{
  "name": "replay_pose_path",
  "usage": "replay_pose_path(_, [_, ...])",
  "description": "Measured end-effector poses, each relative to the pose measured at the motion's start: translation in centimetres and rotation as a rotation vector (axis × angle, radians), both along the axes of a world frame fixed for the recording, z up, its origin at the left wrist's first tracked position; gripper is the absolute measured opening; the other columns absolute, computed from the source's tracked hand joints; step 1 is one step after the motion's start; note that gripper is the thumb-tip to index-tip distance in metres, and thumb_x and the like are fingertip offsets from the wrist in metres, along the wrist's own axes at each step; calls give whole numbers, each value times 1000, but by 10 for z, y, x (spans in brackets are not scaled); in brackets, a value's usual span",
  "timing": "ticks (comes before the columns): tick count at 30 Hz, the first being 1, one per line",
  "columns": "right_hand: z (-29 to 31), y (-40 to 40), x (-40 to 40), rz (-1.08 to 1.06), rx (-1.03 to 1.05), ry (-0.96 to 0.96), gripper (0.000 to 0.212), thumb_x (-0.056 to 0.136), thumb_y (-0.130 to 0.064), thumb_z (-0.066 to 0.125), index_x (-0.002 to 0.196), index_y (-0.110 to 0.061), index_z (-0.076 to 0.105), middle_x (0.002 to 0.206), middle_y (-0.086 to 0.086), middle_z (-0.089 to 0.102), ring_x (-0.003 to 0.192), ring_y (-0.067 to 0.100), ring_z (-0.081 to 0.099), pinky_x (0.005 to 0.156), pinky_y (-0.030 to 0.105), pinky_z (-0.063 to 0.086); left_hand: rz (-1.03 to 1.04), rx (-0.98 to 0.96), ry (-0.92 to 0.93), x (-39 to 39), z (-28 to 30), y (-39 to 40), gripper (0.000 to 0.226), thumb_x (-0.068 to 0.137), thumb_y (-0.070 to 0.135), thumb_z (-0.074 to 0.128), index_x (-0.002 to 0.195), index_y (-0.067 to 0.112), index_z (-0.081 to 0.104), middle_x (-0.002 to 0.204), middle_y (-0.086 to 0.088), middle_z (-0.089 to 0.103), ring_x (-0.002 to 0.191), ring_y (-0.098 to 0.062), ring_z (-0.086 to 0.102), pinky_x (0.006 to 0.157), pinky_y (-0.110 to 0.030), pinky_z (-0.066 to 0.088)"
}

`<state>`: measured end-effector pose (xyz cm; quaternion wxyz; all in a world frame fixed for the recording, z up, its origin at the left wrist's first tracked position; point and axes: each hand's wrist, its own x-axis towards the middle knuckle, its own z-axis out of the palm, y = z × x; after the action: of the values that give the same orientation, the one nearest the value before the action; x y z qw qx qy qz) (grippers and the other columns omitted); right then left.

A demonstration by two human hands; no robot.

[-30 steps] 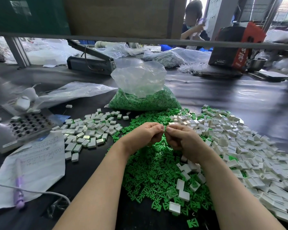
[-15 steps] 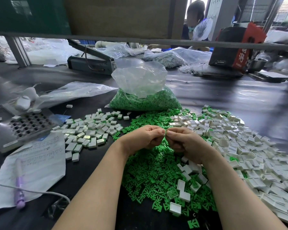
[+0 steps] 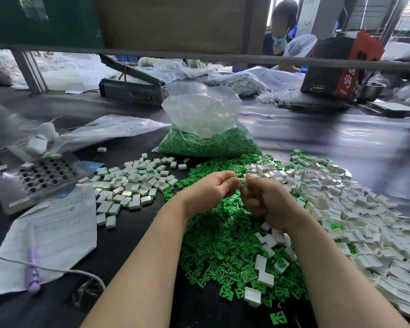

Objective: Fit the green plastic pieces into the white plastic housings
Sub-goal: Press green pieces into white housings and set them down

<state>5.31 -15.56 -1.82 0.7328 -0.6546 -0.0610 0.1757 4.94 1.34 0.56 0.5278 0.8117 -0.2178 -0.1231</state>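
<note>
Green plastic pieces [image 3: 223,235] are spread in a thick heap across the dark counter [image 3: 341,147] at the centre of the frame, running from just below a clear bag [image 3: 206,129] down to the lower edge. More green pieces are packed inside that bag, which is stood open just above the heap. White plastic housings [image 3: 355,209] are piled along the right side of the frame, their edge mixed in with the green heap, and a few are scattered over the green pieces at lower centre. A second, smaller group of white housings [image 3: 130,185] is laid out left of centre, some showing a green edge.

Both hands are raised together over the heap at mid-frame. A small green piece [image 3: 243,184] is pinched between the fingertips of the left hand [image 3: 208,192] and the right hand [image 3: 268,200], which are touching at that point. The remaining fingers of the right hand are curled shut; whether a housing is kept inside them cannot be told.

At the left, a grey tray with rows of dark holes [image 3: 40,178] is set above a handwritten sheet of paper [image 3: 50,235], on which a purple pen [image 3: 33,268] is laid. A second person [image 3: 282,27] is seen at upper right, beyond a red and black box [image 3: 341,65].
</note>
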Motion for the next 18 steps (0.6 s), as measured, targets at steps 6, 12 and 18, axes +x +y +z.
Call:
replay_pose_path(6, [1,-2,-3,-39,64,-132,28,91,-35,54,71,-14,53,52,-2,39,43,9,27,37,17,23,52,-123,68,-4,2,6,29,106,21,37,81,12,48,67,6,43,51,4,41,52,-7,35])
replay_pose_path(12, [-2,4,-2,-93,-113,-334,30,102,-17,46,74,-13,56,51,-6,43,46,9,32,43,18,27,38,-179,123,-7,5,4,28,104,17,35,78,16,46,62,9,42,50,2,40,49,-9,33])
replay_pose_path(18, [-2,4,-2,-122,-199,-405,29,100,-16,51,72,-16,59,56,-2,45,53,14,35,48,21,28,21,-158,109,-5,3,6,29,105,20,34,79,14,45,56,13,41,49,-1,36,48,-11,32])
